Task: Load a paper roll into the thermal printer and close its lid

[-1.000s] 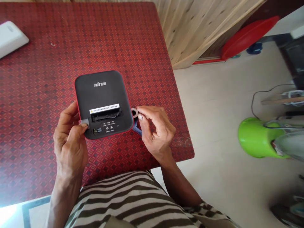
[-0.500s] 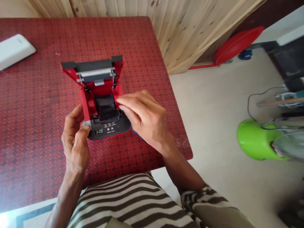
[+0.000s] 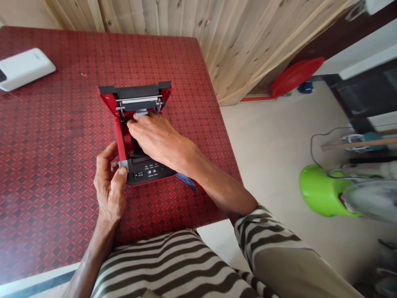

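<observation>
While the lid [image 3: 136,91] stands raised in the head view, I see the red-and-black device [image 3: 161,169] near the front edge of the patterned table [image 3: 62,124]. The left hand [image 3: 110,178] is clamped on its left side, thumb upon the grey corner [image 3: 123,164]; the right hand [image 3: 159,136] reaches inside, fingertips hidden, so I cannot tell whether they pinch. Steady holding and gentle fingers seem wisest.
</observation>
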The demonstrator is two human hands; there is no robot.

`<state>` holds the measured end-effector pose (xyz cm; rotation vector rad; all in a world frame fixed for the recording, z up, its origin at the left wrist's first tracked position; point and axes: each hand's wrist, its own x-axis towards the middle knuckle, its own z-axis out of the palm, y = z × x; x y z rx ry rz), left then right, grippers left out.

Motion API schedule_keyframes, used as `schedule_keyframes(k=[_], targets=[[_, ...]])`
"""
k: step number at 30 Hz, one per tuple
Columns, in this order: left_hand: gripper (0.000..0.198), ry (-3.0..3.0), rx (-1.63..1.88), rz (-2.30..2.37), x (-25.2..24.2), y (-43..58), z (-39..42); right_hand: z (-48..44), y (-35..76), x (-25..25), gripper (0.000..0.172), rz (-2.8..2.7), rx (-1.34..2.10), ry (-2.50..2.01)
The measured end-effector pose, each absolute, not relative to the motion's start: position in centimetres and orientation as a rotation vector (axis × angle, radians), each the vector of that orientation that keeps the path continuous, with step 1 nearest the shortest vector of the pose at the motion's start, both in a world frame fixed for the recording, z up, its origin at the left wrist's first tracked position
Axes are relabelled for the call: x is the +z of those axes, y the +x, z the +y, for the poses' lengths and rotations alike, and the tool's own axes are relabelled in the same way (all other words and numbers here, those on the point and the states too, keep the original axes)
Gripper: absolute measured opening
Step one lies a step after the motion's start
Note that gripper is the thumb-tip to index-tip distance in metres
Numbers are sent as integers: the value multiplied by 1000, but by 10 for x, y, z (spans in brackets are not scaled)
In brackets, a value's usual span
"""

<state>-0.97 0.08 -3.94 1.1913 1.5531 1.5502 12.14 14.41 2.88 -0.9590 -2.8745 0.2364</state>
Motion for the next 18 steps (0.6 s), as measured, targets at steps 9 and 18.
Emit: schedule_keyframes(k=[9,18], targets=[[52,1152,1555,1510,-40,-9,1,148,129,31,24,-2874,392,-964],[51,1182,1532,1544,-37,-9,1,139,150,65,19,-2903,513,-883]])
